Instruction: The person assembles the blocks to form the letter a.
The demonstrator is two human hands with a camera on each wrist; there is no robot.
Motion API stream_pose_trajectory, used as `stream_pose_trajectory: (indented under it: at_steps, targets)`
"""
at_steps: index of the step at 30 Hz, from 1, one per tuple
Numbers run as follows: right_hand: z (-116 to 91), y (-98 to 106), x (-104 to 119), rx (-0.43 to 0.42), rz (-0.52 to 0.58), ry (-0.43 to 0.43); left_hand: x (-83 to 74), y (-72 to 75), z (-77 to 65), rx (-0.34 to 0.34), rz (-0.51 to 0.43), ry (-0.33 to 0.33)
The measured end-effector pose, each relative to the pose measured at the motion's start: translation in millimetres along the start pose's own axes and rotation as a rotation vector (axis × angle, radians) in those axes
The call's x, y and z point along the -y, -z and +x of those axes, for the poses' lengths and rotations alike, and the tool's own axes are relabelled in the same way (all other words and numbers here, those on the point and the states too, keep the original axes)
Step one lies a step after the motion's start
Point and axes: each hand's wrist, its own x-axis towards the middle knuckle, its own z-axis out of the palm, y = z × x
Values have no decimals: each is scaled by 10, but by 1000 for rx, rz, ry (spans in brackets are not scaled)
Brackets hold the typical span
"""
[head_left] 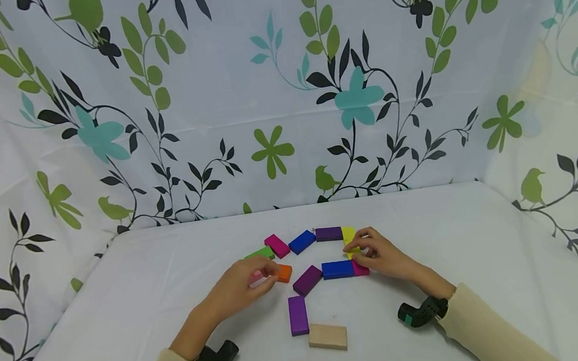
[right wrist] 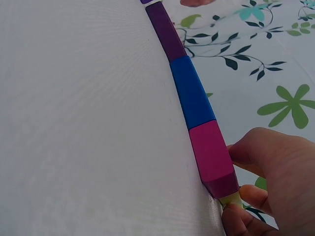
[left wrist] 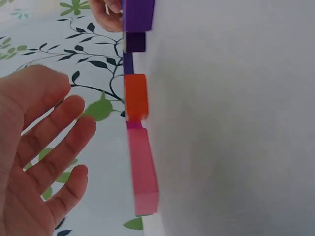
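Note:
My right hand (head_left: 380, 254) reaches over the yellow block (head_left: 347, 234) and pinches it, fingertips on either side. A magenta block (right wrist: 212, 150) lies right at these fingers, end to end with a blue block (right wrist: 193, 93). My left hand (head_left: 243, 283) hovers beside an orange block (head_left: 284, 273) and a pink block (left wrist: 142, 172). In the left wrist view its fingers are spread loosely, apart from both blocks, with nothing between them. In the head view the left hand hides most of the pink block and part of a green block (head_left: 260, 253).
Further blocks join the rough outline: a magenta one (head_left: 277, 246), a blue one (head_left: 302, 242) and a dark purple one (head_left: 328, 234) behind. Nearer lie a plum block (head_left: 307, 280), a violet block (head_left: 298, 315) and a plain wooden block (head_left: 328, 336). A patterned cloth (head_left: 212, 124) hangs behind the white table (head_left: 400, 211).

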Motion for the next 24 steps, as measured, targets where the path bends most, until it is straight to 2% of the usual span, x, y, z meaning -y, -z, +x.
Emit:
stream_pose_trajectory:
  at_steps: [4,8,14,24]
  targets:
    - [2,-1,2,0,1,3,82,-31,-19,-64,79,22]
    - [2,-1,4,-1,0,0,149,-48,-30,-93,135,59]
    - [2,2,11,1,2,-4,227,-52,-58,-86,162,144]
    - [3,-3,22,-4,-8,-7,277,-47,-70,-43,144,182]
